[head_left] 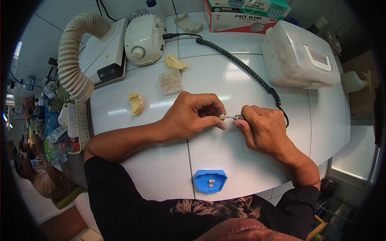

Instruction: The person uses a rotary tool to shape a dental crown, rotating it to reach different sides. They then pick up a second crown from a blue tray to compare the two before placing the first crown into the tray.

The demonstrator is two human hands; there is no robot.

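My left hand [197, 113] pinches a small cream tooth-like piece [222, 117] between thumb and fingertips over the white table. Closed around a metal rotary handpiece [238, 117], my right hand [263, 128] holds it level, its thin bit pointing left and reaching the small piece. A black coiled cord [241, 62] runs from the handpiece side up to a white control unit [145, 38]. Nearer my body, a blue tray [198, 186] holds a few small tooth-coloured pieces [211, 181].
Yellowish dental casts [137, 104] and a clear box of small pieces [170, 82] lie left. A ribbed hose [72, 52] arches at the far left. Behind stand a face mask box [241, 22] and a white case [299, 56]. Another person [48, 176] is at far left.
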